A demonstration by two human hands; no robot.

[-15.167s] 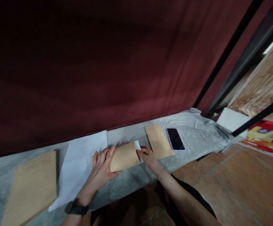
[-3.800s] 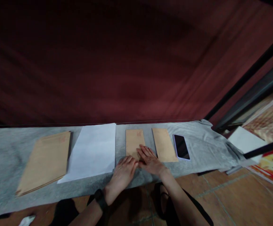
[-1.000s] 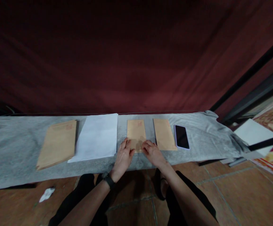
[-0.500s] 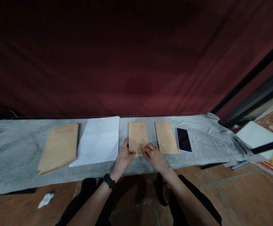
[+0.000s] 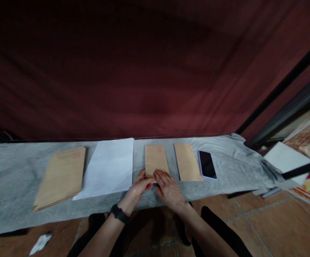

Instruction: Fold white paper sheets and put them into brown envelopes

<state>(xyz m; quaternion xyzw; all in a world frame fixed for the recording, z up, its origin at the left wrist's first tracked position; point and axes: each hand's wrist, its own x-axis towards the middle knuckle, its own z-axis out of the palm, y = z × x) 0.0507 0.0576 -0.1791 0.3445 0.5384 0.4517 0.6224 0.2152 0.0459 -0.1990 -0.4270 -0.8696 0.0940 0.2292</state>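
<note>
A brown envelope (image 5: 155,157) with a small red mark lies in the middle of the grey cloth. At its near left corner my left hand (image 5: 141,184), with a black watch on the wrist, pinches the edge. My right hand (image 5: 168,185) lies flat on the envelope's near end, fingers stretched out. A second brown envelope (image 5: 188,162) rests to the right, touched by neither hand. Left of my hands are white paper sheets (image 5: 109,164) and a stack of larger-looking brown envelopes (image 5: 60,176).
A phone (image 5: 207,164) lies right of the second envelope. The bench's grey cloth (image 5: 231,167) runs along a dark red curtain (image 5: 155,82). Black poles stand at the right. A crumpled white tissue (image 5: 40,243) is on the tiled floor.
My right hand has gone from a pinch to lying flat on the envelope's near end. My left hand has moved to its near edge. The whole view has shifted slightly.
</note>
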